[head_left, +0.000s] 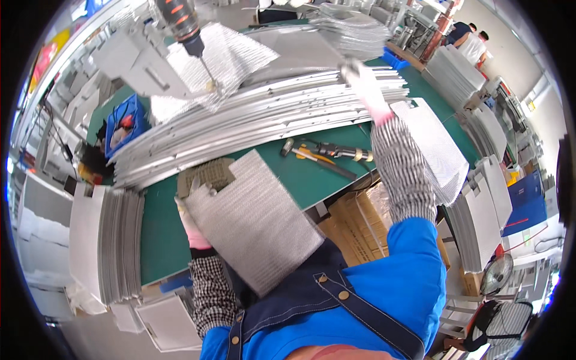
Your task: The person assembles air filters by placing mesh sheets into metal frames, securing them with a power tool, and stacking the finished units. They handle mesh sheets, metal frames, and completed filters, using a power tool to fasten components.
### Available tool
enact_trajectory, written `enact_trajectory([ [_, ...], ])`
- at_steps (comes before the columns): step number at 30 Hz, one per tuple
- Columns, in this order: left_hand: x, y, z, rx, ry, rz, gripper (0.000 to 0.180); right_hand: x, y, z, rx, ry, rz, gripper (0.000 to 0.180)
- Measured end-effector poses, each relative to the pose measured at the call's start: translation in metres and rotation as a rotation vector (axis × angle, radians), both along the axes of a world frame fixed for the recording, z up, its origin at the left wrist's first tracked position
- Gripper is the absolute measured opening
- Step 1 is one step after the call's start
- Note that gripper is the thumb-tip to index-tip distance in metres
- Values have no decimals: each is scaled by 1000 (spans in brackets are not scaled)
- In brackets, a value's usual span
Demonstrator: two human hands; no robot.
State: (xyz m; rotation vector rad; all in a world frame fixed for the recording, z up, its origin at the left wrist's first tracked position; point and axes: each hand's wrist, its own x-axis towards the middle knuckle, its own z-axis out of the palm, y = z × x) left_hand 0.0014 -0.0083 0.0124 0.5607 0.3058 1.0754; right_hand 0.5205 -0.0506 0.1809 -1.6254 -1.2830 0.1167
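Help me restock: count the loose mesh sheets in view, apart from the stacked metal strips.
3: one mesh sheet in the left hand, one at the table's right edge beside the right forearm, one under the hanging screwdriver. More may lie hidden.

silver mesh sheet (255, 223), tilted, over green table edge

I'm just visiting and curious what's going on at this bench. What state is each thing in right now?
Left hand: gloved, gripping the mesh panel's edge.
Mesh panel: held tilted over the green table.
Right hand: gloved, stretched out onto the stack of metal frames.
Stack of metal frames: piled in layers across the table.
Hanging screwdriver: suspended above the bench, untouched.
Hammer: lying flat, untouched.
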Motion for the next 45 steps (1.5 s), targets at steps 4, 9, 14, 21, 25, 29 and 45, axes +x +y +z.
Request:
enact_trajectory([
  [4,8,-3,10,-20,29,-31,88,99,81,24,-186,-195,-506,72],
  [9,-1,-16,12,-48,-6,-10,85,65,140,-9,-692,-413,-664,86],
  [14,18,9,6,-54,-39,-124,85,137,129,6,131,-468,-955,46],
  [21,11,-2,11,-85,-62,-85,82,156,18,21,365,8,156,42],
  [25,-3,-19,18,-123,10,18,83,22,-68,-22,483,976,358,44],
  [29,-1,-14,16,-194,-3,-56,87,-123,-164,-68,198,933,377,48],
  [45,-5,-6,7,-201,-177,-55,101,-250,-200,-121,-570,1054,507,63],
])
